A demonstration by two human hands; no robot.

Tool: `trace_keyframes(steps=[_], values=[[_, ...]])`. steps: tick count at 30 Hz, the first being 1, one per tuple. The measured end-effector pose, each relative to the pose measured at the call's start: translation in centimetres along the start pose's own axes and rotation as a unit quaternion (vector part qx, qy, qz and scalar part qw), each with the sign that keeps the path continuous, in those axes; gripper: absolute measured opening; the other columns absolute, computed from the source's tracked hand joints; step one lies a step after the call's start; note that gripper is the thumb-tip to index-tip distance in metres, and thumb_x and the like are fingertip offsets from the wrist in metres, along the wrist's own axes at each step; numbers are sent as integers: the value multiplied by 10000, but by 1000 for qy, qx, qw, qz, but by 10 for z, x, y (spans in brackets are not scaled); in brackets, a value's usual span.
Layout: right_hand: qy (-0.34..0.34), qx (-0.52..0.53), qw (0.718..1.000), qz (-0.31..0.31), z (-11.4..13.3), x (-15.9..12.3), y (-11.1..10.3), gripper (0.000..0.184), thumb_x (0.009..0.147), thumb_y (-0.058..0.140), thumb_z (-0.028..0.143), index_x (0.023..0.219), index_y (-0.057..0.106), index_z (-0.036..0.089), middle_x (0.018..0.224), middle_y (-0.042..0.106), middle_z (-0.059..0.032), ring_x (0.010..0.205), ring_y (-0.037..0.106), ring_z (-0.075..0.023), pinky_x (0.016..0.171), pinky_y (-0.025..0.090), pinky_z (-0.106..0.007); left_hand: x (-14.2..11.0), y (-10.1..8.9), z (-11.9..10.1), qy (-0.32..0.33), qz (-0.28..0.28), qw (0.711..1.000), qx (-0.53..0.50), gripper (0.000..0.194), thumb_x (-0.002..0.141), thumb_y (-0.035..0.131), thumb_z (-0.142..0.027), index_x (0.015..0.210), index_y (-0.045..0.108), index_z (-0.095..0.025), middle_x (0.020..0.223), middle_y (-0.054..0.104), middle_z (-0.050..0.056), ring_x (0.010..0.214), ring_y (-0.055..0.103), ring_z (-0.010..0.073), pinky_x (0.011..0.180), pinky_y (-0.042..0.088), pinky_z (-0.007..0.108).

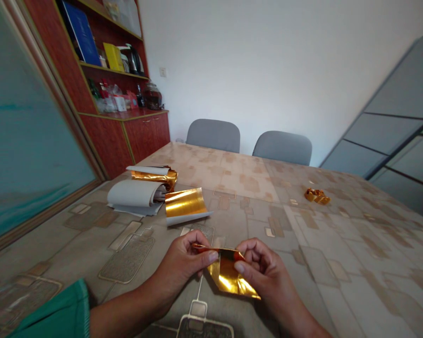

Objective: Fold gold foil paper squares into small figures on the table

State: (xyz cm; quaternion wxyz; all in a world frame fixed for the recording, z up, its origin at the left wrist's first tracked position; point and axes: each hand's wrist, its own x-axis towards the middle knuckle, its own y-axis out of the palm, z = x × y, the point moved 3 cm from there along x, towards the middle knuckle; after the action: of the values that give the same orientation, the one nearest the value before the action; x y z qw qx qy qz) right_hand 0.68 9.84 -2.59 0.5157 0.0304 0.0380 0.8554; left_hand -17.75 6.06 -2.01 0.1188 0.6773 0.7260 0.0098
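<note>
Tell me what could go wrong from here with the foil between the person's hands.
The gold foil sheet is pinched near its top edge by the left hand and right hand, so it may crease or tear at the grip. The curled gold-backed sheet lies loose beside the white paper stack and could slide or bend if bumped.

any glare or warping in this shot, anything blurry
In the head view, glare flares on the gold foil pinched by the left hand and right hand, and on the loose foil sheet; the wide lens tilts the red wooden cabinet sharply, and the teal panel at far left looks smeared.
</note>
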Motion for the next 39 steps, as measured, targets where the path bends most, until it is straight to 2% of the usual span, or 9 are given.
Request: trace_keyframes(steps=[5, 8, 12, 18, 24, 29, 33, 36, 39], values=[[18, -8, 1000, 14, -5, -2, -4, 397, 776, 802, 541, 850, 615, 199, 602, 431, 82, 511, 326, -80, 485, 233, -209, 4, -1, 6, 10, 55, 998, -1, 457, 650, 883, -464, 729, 541, -171, 598, 562, -65, 487, 479, 71, 466, 395, 182], [30, 10, 999, -1, -8, 0, -12, 384, 778, 808, 524, 849, 605, 205, 612, 438, 81, 527, 343, -87, 494, 250, -211, 5, -1, 6, 12, 99, 994, -32, 434, 667, 885, -435, 866, 613, -162, 709, 660, -22, 554, 569, 98, 522, 482, 211], [29, -19, 999, 11, -4, 5, -23, 406, 775, 804, 542, 835, 600, 196, 604, 435, 81, 530, 350, -89, 496, 252, -210, 5, -4, 1, 3, 95, 995, -35, 409, 694, 869, -389, 966, 684, -145, 840, 749, 49, 652, 659, 138, 601, 534, 252], [-2, -75, 997, 18, 1, 6, -28, 377, 821, 759, 535, 835, 606, 191, 600, 430, 81, 529, 349, -93, 507, 256, -221, 5, -8, -2, 4, 51, 998, 46, 225, 746, 782, -322, 846, 744, -123, 737, 757, 66, 662, 700, 181, 577, 528, 264], [-22, -140, 989, 30, 6, 8, -30, 322, 838, 736, 489, 811, 611, 194, 596, 452, 68, 523, 379, -104, 510, 281, -234, 3, -5, 3, -19, 58, 996, 61, 217, 745, 757, -337, 789, 721, -128, 737, 756, 70, 681, 708, 189, 569, 506, 260], [-21, -183, 981, 66, 5, 9, -36, 228, 882, 704, 406, 835, 639, 192, 646, 525, 45, 576, 459, -120, 532, 333, -234, -2, -1, 11, -32, 83, 992, 89, 245, 777, 721, -278, 981, 661, -157, 754, 743, 30, 683, 689, 177, 575, 457, 241], [-27, -236, 966, 97, 3, 9, -37, 173, 916, 657, 351, 848, 659, 191, 687, 608, 14, 605, 523, -140, 552, 375, -248, -8, 6, 14, 3, 135, 975, 176, 103, 822, 639, -182, 921, 665, -173, 665, 674, -26, 604, 595, 127, 542, 349, 205], [-47, -270, 957, 93, 3, 11, -36, 92, 889, 674, 273, 851, 682, 190, 727, 633, -4, 659, 559, -158, 596, 404, -263, -10, 8, 11, 49, 142, 957, 247, 65, 847, 609, -179, 826, 670, -173, 644, 635, -34, 587, 551, 122, 527, 317, 207], [-56, -282, 954, 87, 4, 11, -36, 51, 866, 680, 215, 819, 674, 195, 701, 601, 11, 649, 538, -154, 593, 388, -262, -11, 6, 5, 83, 126, 942, 300, 102, 878, 599, -186, 935, 684, -182, 630, 618, -49, 568, 533, 123, 522, 314, 210]])
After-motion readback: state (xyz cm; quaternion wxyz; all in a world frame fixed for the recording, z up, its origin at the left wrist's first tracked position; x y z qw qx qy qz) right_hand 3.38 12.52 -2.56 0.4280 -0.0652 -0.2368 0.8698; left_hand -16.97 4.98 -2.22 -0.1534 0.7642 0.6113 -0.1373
